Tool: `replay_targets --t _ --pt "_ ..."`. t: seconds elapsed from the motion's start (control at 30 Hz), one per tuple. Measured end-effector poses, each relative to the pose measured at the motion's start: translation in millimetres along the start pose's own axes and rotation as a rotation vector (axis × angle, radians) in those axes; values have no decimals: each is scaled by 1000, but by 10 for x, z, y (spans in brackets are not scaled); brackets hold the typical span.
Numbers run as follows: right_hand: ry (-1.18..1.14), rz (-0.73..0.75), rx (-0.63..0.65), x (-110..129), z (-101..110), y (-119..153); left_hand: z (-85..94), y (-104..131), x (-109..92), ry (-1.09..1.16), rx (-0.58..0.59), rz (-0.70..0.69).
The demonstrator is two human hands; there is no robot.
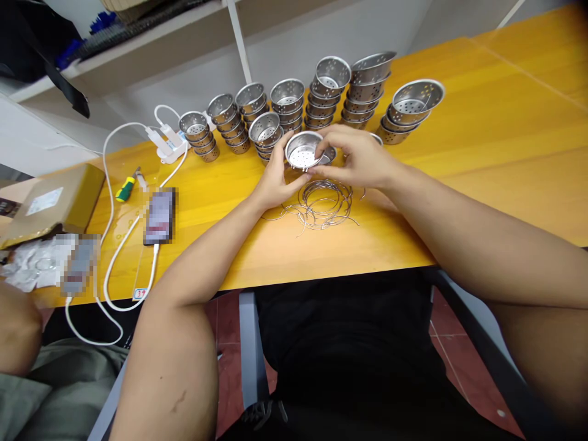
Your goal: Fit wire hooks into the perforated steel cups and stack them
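Note:
A shiny metal strainer cup (303, 150) with holes in its base is held above the table, tilted so its inside faces me. My left hand (278, 174) grips its left side, fingers behind and thumb below. On the right side my right hand (356, 156) is closed on the rim, its index finger curled over the edge. Under both hands lies a loose coil of thin metal wire (324, 205) with stray ends. Part of another metal cup (375, 139) shows behind my right hand. Just behind my left hand stands a short stack of perforated cups (265, 130).
Several stacks of perforated cups (287, 98) line the back of the yellow table (482, 128). To the left are a phone (159, 215) on a white cable, a power strip (169, 147), a green-yellow screwdriver (125, 188) and a cardboard box (59, 199). Another person's arm (16, 327) is at far left.

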State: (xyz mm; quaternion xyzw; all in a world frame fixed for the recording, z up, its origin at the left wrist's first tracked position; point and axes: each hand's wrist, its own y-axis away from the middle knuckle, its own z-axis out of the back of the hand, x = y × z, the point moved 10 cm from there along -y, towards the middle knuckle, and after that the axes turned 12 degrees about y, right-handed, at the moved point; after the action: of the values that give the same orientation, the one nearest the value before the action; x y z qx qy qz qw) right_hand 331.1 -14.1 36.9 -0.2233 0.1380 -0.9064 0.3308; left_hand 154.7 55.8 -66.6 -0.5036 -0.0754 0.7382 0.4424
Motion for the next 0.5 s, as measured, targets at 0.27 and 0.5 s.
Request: replay_targets --t 0.27,0.5 --pt "-69 -120 -1 5 241 97 103 2 64 -33 -46 -71" --pt "98 134 351 -66 -152 201 174 -11 272 -65 -70 -53"
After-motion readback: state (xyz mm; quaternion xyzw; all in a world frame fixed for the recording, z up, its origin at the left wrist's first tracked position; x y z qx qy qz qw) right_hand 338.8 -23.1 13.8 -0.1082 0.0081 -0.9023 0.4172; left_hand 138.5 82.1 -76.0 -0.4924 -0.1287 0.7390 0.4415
